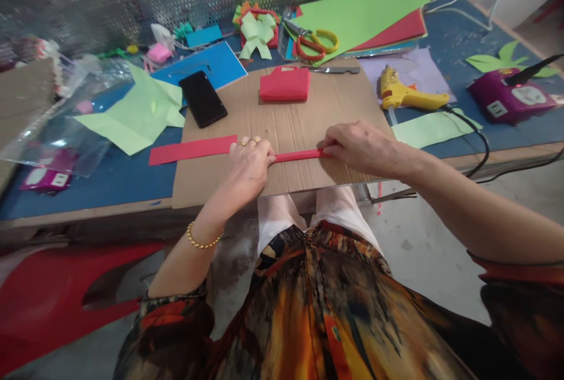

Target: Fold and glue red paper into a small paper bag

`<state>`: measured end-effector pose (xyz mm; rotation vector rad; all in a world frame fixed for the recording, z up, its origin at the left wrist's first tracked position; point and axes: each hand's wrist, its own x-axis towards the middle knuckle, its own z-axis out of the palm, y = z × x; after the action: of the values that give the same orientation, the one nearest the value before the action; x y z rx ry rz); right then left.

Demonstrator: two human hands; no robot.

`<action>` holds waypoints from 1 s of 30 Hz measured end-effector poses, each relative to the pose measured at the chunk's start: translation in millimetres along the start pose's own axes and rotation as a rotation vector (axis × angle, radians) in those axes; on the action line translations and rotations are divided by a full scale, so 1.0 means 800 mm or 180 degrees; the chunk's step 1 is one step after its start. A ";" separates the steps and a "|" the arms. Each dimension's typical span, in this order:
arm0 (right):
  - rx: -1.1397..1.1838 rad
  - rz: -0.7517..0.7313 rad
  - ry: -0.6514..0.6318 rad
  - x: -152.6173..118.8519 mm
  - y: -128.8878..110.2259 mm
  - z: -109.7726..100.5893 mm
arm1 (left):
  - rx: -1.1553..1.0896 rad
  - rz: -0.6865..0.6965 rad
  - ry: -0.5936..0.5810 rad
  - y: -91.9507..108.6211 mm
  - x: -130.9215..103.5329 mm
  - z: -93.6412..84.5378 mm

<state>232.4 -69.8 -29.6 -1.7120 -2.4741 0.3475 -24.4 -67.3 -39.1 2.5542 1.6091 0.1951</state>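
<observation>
A narrow red paper strip [299, 155], which looks folded or rolled, stretches between my two hands just above the cardboard sheet [304, 124]. My left hand [251, 162] pinches its left end, with the fingers closed. At the right end, my right hand [359, 144] has thumb and fingers closed on it. A wider flat red paper strip [191, 150] lies to the left, partly under or behind my left hand. Farther back on the cardboard rests a folded red paper piece [285, 84], with a metal blade [337, 70] beside it.
A black phone [202, 98] lies at the cardboard's left edge, near a pale green paper shape [141, 111]. Scissors [315, 42] rest by green sheets [370, 13]. On the right are a yellow glue gun [408, 93], its cable and a purple power box [511, 95].
</observation>
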 end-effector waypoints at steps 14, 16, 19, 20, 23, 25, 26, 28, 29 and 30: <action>0.0111 0.0283 -0.0294 0.003 -0.003 -0.009 | 0.0390 -0.0120 -0.0473 0.012 0.002 -0.019; 0.0088 0.0282 -0.0303 0.003 -0.005 -0.010 | 0.0371 -0.0101 -0.0427 0.011 0.002 -0.017; 0.0054 0.0266 -0.0309 0.003 -0.005 -0.011 | 0.0333 -0.0100 -0.0354 0.010 0.001 -0.015; 0.0044 0.0262 -0.0326 0.003 -0.005 -0.011 | 0.0332 -0.0117 -0.0339 0.010 0.000 -0.014; -0.0014 0.0226 -0.0323 0.003 -0.003 -0.009 | 0.0369 -0.0160 -0.0308 0.012 0.000 -0.015; -0.0041 0.0188 -0.0282 0.004 -0.003 -0.008 | 0.0404 -0.0179 -0.0355 0.015 0.000 -0.017; -0.0044 0.0178 -0.0267 0.004 -0.003 -0.008 | 0.0421 -0.0195 -0.0397 0.016 0.000 -0.019; -0.0033 0.0176 -0.0287 0.005 -0.003 -0.008 | 0.0452 -0.0227 -0.0467 0.018 0.001 -0.021; -0.0019 0.0188 -0.0309 0.005 -0.003 -0.009 | 0.0466 -0.0234 -0.0482 0.019 0.001 -0.021; 0.0000 0.0201 -0.0339 0.005 -0.004 -0.010 | 0.0476 -0.0237 -0.0485 0.019 0.001 -0.022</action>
<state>229.9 -66.1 -21.4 -1.8204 -2.4960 0.4563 -13.4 -72.7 -19.3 2.5374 1.7162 -0.1284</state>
